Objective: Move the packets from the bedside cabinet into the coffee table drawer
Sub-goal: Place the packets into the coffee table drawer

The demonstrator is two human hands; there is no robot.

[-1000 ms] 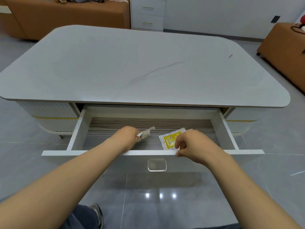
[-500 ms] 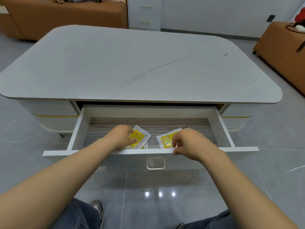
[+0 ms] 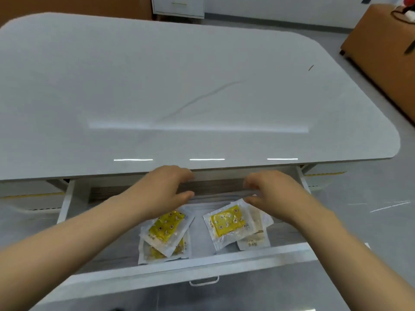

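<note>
Floor (image 3: 370, 198): grey glossy tiles, streaked with reflected light at right. Far wall (image 3: 280, 7): white, grey skirting along base. Brown sofa (image 3: 67, 5) far left. Brown upholstered seat (image 3: 379, 43) far right.

Left hand (image 3: 167, 187) and right hand (image 3: 271, 191) let go of the packets, lifted towards the back of the drawer (image 3: 157, 272), fingers loosened, left packets (image 3: 167, 230) and right packets (image 3: 228, 223) left lying flat, view drew closer.
</note>
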